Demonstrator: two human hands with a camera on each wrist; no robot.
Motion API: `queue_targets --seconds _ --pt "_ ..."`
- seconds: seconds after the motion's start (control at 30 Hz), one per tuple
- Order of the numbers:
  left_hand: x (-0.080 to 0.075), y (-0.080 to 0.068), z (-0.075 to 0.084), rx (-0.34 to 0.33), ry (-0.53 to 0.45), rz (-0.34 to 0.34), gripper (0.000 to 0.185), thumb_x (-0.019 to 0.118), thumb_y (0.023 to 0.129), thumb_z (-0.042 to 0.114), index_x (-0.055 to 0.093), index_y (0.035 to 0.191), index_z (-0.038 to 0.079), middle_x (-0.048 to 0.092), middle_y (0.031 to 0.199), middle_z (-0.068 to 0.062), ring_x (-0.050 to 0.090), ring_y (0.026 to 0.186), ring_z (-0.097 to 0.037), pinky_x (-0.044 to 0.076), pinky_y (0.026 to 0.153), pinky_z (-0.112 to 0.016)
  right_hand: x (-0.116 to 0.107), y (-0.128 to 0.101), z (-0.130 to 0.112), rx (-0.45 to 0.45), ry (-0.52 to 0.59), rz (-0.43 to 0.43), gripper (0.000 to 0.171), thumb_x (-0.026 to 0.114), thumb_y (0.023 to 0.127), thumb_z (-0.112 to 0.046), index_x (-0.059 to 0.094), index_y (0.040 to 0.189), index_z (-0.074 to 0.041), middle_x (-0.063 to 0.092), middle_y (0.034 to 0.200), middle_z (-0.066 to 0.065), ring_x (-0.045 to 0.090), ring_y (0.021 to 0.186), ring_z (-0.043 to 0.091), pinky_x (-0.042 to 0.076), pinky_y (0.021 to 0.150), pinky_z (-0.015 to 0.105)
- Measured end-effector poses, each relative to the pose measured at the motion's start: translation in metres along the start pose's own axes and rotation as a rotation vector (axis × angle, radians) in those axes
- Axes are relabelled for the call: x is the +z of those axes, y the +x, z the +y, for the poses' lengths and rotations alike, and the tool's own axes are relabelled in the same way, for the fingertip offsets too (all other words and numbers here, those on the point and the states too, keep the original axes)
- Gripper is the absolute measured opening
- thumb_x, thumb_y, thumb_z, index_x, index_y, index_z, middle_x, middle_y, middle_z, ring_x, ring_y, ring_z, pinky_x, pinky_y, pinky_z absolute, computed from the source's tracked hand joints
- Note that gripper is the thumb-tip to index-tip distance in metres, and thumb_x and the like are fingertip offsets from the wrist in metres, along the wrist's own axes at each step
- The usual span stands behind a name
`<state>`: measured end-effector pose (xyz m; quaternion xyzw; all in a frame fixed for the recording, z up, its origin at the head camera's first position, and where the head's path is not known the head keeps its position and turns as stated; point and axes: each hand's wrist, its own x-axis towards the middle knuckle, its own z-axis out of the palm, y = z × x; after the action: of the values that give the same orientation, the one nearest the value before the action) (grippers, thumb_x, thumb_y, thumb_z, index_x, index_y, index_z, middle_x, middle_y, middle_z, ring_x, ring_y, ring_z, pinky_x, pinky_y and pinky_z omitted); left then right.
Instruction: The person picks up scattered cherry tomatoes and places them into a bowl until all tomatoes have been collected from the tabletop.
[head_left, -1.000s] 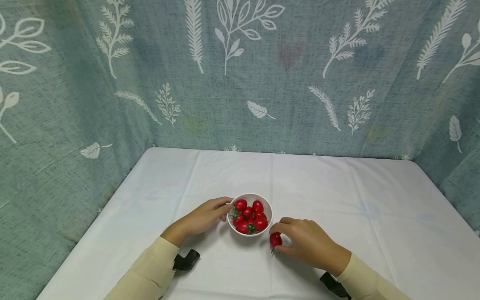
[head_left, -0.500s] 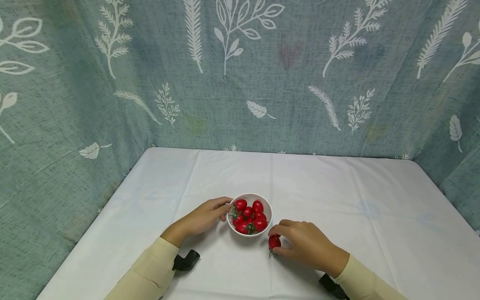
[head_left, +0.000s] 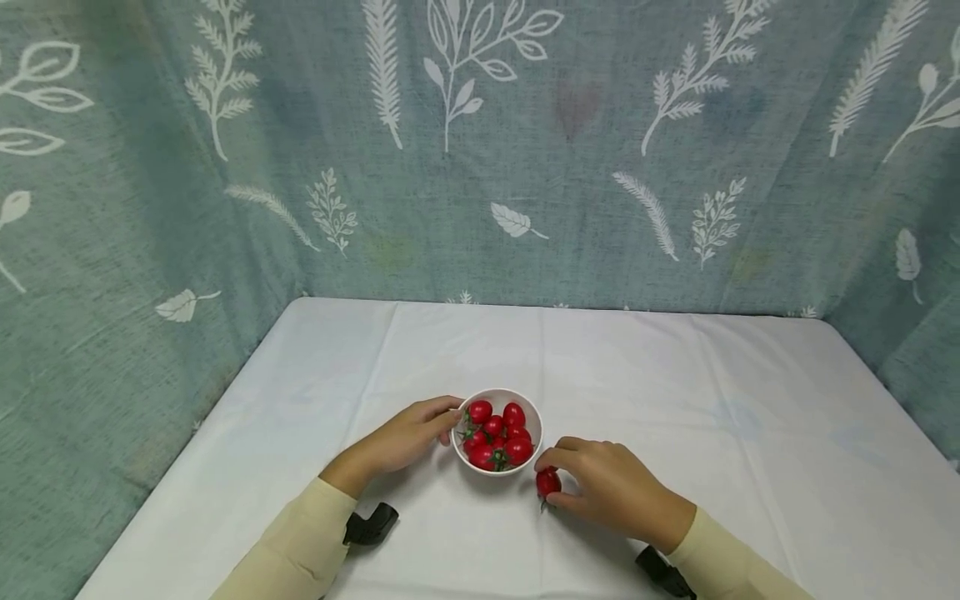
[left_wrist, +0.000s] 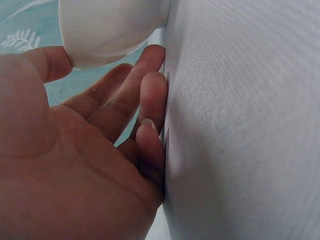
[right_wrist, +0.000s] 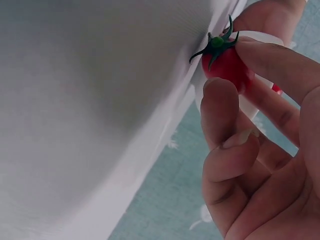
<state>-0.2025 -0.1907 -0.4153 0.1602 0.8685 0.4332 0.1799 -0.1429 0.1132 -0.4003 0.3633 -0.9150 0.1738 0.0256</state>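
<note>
Brimming white bowl point(head_left: 497, 467), red tomatoes point(head_left: 497, 433) inside, hands alongside.

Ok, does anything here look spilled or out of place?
One cherry tomato is outside the white bowl, down on the tablecloth beside it, pinched in the right hand. The left hand touches the bowl. Nothing else stands out.

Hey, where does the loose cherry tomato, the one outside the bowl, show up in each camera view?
Head: the loose cherry tomato is low and just right of centre, on the tablecloth, pinched by the right hand, beside the white bowl.
Left wrist: not in view; only the left hand and the bowl's underside show.
Right wrist: upper right, green stem toward the cloth, between fingertips.
Shared landmark: the white bowl.
</note>
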Motion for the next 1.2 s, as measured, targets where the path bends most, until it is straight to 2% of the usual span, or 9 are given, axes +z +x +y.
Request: queue_targets --seconds 0.37,0.63,0.87,1.2 --pt "0.002 0.000 -0.003 0.005 -0.017 0.001 0.038 0.042 0.107 0.035 0.058 0.137 0.017 0.063 0.092 -0.001 0.057 0.093 -0.016 0.038 0.091 -0.037 -0.013 0.008 -0.005 0.016 -0.016 -0.027 0.026 0.084 0.081 -0.027 0.074 0.104 -0.024 0.066 0.094 -0.013 0.059 0.076 0.000 0.049 0.065 0.026" --pt "0.001 0.001 -0.002 0.003 -0.028 0.000 0.038 0.043 0.106 0.035 0.059 0.136 0.018 0.063 0.092 -0.002 0.057 0.093 -0.018 0.038 0.087 -0.036 -0.027 0.007 -0.004 -0.061 0.020 0.060 0.025 0.083 0.080 -0.021 0.072 0.101 -0.026 0.065 0.093 -0.015 0.058 0.073 0.001 0.045 0.063 0.021" --pt "0.001 0.001 0.000 0.001 -0.017 0.002 0.039 0.043 0.106 0.036 0.058 0.137 0.017 0.064 0.092 -0.001 0.057 0.094 -0.017 0.037 0.089 -0.036 -0.039 0.014 -0.008 -0.055 0.096 0.087 0.026 0.083 0.081 -0.021 0.073 0.105 -0.025 0.067 0.098 -0.014 0.049 0.061 -0.003 0.045 0.056 0.014" --pt "0.001 0.001 -0.002 -0.008 -0.016 0.008 0.038 0.043 0.106 0.036 0.059 0.137 0.020 0.064 0.093 -0.001 0.058 0.093 -0.017 0.037 0.091 -0.037 -0.035 0.031 -0.013 -0.069 0.050 0.161 0.032 0.083 0.082 -0.024 0.071 0.111 -0.020 0.069 0.103 -0.006 0.045 0.057 -0.005 0.043 0.055 0.014"
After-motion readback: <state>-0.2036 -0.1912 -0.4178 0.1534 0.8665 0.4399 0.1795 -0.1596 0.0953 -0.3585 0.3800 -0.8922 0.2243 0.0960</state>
